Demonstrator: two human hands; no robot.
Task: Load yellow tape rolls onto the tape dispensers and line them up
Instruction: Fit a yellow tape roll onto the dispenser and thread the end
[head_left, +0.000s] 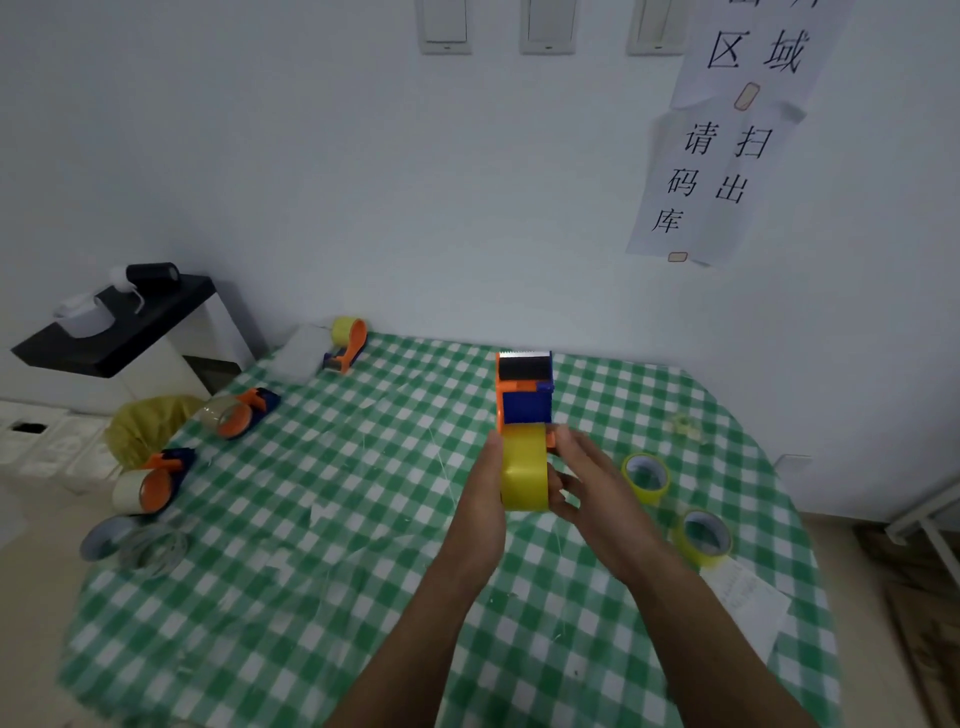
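Note:
I hold an orange and blue tape dispenser (524, 387) upright above the table's middle, with a yellow tape roll (524, 467) seated at its lower end. My left hand (485, 486) grips the roll's left side. My right hand (587, 478) curls round the roll's right side and the dispenser's edge. Two loose yellow rolls (645, 477) (702, 537) lie flat to the right. A dispenser with a yellow roll (347, 340) lies at the far left corner. Two more dispensers (240, 413) (156, 483) lie along the left edge, holding pale rolls.
The table has a green and white checked cloth (332, 519). A grey roll (104, 538) and a clear roll (156, 551) sit at the near left. A paper slip (748, 597) lies at the right. A black shelf (119, 322) stands left; the wall is close behind.

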